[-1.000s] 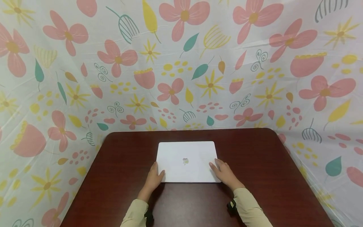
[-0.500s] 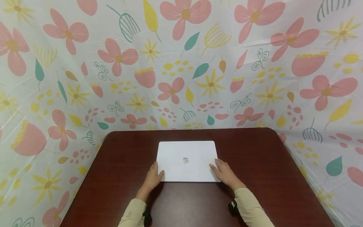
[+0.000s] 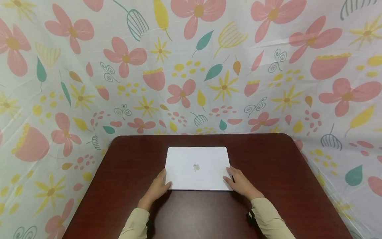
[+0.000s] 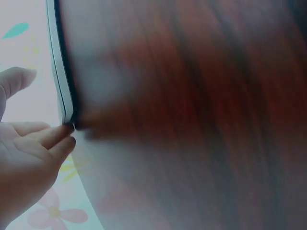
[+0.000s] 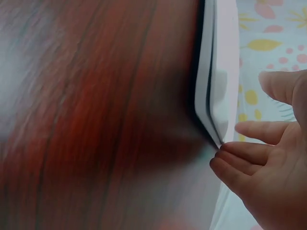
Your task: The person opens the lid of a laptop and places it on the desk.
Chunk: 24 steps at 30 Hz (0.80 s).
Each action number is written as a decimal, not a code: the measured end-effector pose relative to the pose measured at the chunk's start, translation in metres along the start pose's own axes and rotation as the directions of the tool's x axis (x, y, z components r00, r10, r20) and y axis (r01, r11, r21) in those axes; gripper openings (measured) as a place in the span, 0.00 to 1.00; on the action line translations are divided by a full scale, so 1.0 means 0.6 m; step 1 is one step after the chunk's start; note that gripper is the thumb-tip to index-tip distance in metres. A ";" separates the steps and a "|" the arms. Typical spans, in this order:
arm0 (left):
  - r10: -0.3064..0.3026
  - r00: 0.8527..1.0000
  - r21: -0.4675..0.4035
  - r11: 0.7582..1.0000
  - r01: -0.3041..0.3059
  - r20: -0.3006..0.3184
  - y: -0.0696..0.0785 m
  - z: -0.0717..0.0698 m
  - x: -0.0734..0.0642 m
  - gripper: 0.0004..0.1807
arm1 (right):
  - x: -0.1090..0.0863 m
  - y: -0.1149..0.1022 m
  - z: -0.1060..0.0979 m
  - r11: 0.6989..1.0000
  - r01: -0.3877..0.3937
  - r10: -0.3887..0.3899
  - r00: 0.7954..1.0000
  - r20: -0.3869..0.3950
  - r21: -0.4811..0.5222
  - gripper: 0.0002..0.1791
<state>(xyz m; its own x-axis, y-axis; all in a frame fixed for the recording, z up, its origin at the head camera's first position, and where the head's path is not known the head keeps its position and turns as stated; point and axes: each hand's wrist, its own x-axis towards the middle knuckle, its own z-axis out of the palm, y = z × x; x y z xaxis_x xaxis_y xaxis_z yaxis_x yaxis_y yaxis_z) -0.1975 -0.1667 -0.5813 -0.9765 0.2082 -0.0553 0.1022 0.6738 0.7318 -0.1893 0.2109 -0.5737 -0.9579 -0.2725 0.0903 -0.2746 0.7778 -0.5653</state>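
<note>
A closed silver laptop (image 3: pixel 197 181) with an apple logo on its lid lies flat on the table. At its left side is my left hand (image 3: pixel 157 186), thumb over the near corner. My right hand (image 3: pixel 241 182) is at the right side, its thumb over the lid's edge. In the left wrist view, the fingertips (image 4: pixel 64 143) touch the laptop's rim (image 4: pixel 60 76) at the corner, while the thumb stands apart above. The right wrist view likewise shows fairly straight fingers (image 5: pixel 249 153) against the laptop's corner, the thumb raised.
The dark red-brown wooden table (image 3: pixel 140 152) has rounded far corners and a glossy top. A white cloth backdrop (image 3: pixel 179 109) printed with flowers and leaves surrounds it at the back and sides. Dark wrist cameras hang beneath the beige sleeves (image 3: pixel 270 215).
Both forearms have swung slightly outward, and the right thumb has slid back toward the laptop's right edge. The laptop stays put on the table; the head view has shifted a little.
</note>
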 end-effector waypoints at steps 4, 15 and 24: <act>0.044 0.999 0.046 0.998 -0.045 0.022 -0.010 -0.006 -0.004 0.44 | -0.006 0.007 0.000 0.997 0.048 -0.046 0.999 0.028 -0.061 0.32; 0.107 0.992 0.092 0.989 -0.113 0.070 -0.025 -0.015 -0.012 0.52 | -0.021 0.021 -0.005 0.978 0.176 -0.163 0.980 0.116 -0.113 0.37; 0.111 0.992 0.107 0.987 -0.118 0.065 -0.029 -0.012 -0.010 0.47 | -0.030 0.023 -0.020 0.938 0.312 -0.287 0.944 0.164 -0.153 0.34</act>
<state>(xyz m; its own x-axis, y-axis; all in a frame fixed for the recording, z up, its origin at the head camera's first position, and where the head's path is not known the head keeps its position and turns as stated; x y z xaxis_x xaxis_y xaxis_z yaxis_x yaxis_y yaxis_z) -0.1950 -0.1845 -0.5889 -0.9446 0.3277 -0.0177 0.2364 0.7168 0.6560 -0.1766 0.2336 -0.5733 -0.8116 -0.5732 0.1130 -0.5688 0.7310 -0.3770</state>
